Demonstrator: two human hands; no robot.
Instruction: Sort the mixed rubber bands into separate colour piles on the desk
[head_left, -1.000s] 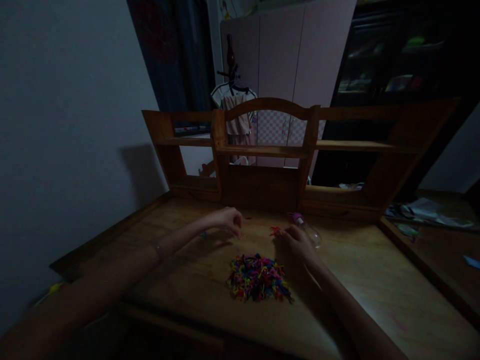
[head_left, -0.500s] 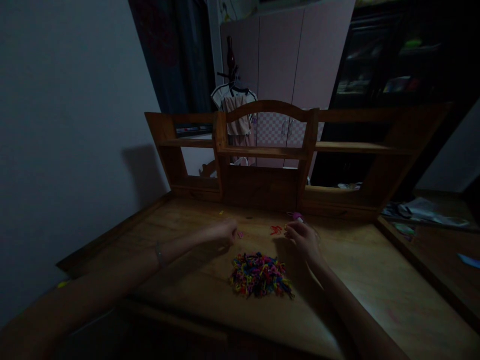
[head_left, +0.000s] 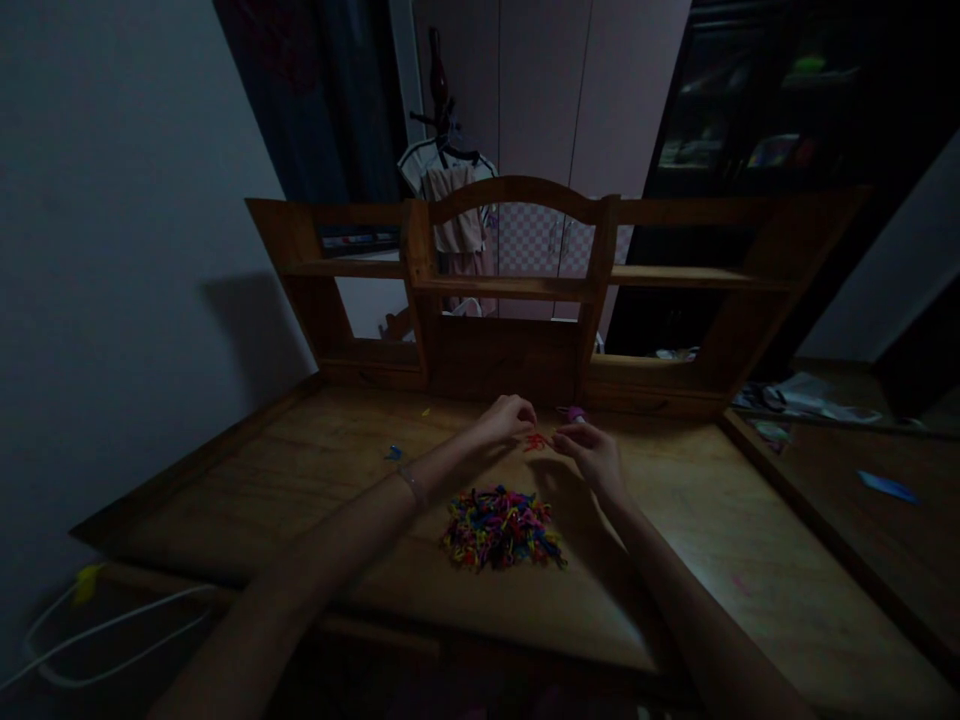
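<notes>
A heap of small multicoloured bands or ties (head_left: 501,530), looking like thin elastic loops, lies on the wooden desk in front of me. Beyond it sits a small cluster of red bands (head_left: 535,441). My left hand (head_left: 510,415) hovers just behind and left of that cluster, fingers curled together; whatever they pinch is hidden. At the cluster's right side, my right hand (head_left: 594,458) has thumb and forefinger pinched, and anything between them is too small to name. Farther left on the desk lies a little blue group of bands (head_left: 394,453).
A purple object with a pale end (head_left: 576,414) lies behind my right hand. One yellow bit (head_left: 426,411) is at the back left. A wooden shelf unit (head_left: 510,290) borders the desk's far edge, and a wall (head_left: 135,250) rises on the left.
My left hand has moved right, from the pink pieces to the red cluster. My right hand has stayed close to the cluster. The view has shifted, and the blue group now shows.
</notes>
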